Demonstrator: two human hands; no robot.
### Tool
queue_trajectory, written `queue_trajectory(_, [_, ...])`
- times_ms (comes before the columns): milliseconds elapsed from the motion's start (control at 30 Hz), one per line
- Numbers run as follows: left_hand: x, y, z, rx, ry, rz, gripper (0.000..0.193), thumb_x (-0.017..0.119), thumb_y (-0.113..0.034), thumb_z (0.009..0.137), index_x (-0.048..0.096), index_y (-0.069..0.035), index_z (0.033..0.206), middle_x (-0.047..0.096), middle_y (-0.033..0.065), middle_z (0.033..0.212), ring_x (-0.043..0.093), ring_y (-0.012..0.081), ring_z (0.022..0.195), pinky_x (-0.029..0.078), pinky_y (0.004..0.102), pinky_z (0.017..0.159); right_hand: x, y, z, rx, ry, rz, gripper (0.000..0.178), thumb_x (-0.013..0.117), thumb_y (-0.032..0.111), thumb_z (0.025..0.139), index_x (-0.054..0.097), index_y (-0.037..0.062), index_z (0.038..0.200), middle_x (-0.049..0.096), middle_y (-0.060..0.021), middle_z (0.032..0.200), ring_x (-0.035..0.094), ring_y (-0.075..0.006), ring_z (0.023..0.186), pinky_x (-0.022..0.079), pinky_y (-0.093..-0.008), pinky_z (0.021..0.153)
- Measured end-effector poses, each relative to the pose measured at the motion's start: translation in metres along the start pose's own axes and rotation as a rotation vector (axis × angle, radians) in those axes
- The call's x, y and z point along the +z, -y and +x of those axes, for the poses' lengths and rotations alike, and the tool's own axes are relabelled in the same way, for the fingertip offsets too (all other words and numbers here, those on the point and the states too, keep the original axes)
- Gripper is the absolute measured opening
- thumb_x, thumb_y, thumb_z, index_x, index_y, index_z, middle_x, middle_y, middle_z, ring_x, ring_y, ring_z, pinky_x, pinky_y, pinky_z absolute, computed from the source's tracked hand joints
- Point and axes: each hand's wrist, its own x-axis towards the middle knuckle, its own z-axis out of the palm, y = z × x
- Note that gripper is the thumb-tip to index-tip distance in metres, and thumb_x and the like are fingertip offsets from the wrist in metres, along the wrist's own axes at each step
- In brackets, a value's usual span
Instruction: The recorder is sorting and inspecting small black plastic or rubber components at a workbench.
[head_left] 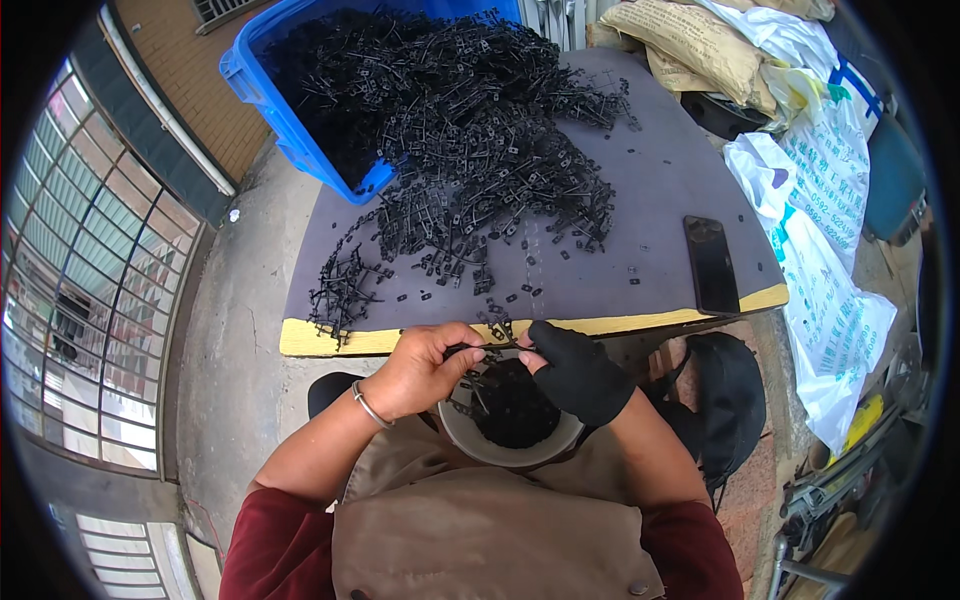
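Observation:
My left hand [422,370], bare with a metal bangle at the wrist, pinches one end of a black plastic sprue with small parts on it [507,338]. On its other side, the thumb and fingertips of my right hand [582,376], in a black fingerless glove, grip the same sprue. Both hands meet just off the table's near edge, above a pale bucket [520,459] between my knees. Small black pieces [512,408] lie inside the bucket. Farther back, a big heap of black plastic sprues [480,150] spreads over the table, with loose bits in front of it.
A blue crate [290,130] lies tipped on its side, spilling the heap onto the grey tabletop [660,220]. A phone [711,265] rests at the table's right. White sacks [825,300] stand beyond that side; a black bag [725,405] is by my right arm.

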Motion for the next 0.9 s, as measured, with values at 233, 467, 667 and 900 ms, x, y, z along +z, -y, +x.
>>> queue_trajectory(233, [-0.033, -0.014, -0.013, 0.171, 0.194, 0.195, 0.008, 0.062, -0.006, 0.080, 0.059, -0.003, 0.086, 0.061, 0.0121, 0.074, 0.059, 0.0260, 0.065, 0.046, 0.0297, 0.059, -0.027, 0.021, -0.003, -0.031, 0.343, -0.084, 0.027, 0.046, 0.024, 0.090, 0.051, 0.0021, 0.074, 0.053, -0.0146, 0.068, 0.051, -0.0314, 0.063, 0.042, -0.0390, 0.062])
queue_trajectory(467, [-0.076, 0.017, -0.032, -0.233, -0.147, -0.247, 0.005, 0.057, -0.007, 0.087, 0.060, -0.003, 0.089, 0.059, -0.0015, 0.071, 0.054, 0.0045, 0.067, 0.046, 0.0216, 0.060, -0.057, 0.000, -0.008, 0.197, 0.044, 0.200, 0.024, 0.046, 0.023, 0.090, 0.052, 0.0049, 0.076, 0.054, -0.0105, 0.068, 0.053, -0.0281, 0.066, 0.042, -0.0362, 0.063])
queue_trajectory(667, [-0.014, 0.032, -0.012, -0.202, -0.254, -0.651, 0.009, 0.059, -0.011, 0.086, 0.062, -0.006, 0.092, 0.063, 0.0013, 0.081, 0.058, 0.0080, 0.070, 0.049, 0.0228, 0.063, -0.003, -0.012, 0.004, -0.131, 0.142, -0.095, 0.013, 0.056, 0.014, 0.081, 0.056, 0.0022, 0.086, 0.055, -0.0136, 0.080, 0.055, -0.0315, 0.072, 0.044, -0.0356, 0.064])
queue_trajectory(900, [0.024, 0.017, 0.001, -0.176, -0.206, -0.760, 0.009, 0.059, -0.010, 0.086, 0.062, -0.004, 0.092, 0.064, 0.0027, 0.082, 0.057, 0.0072, 0.070, 0.047, 0.0209, 0.063, 0.012, 0.012, 0.009, -0.036, -0.097, 0.400, 0.022, 0.056, 0.009, 0.084, 0.053, 0.0025, 0.105, 0.058, -0.0086, 0.086, 0.057, -0.0166, 0.076, 0.046, -0.0286, 0.071])
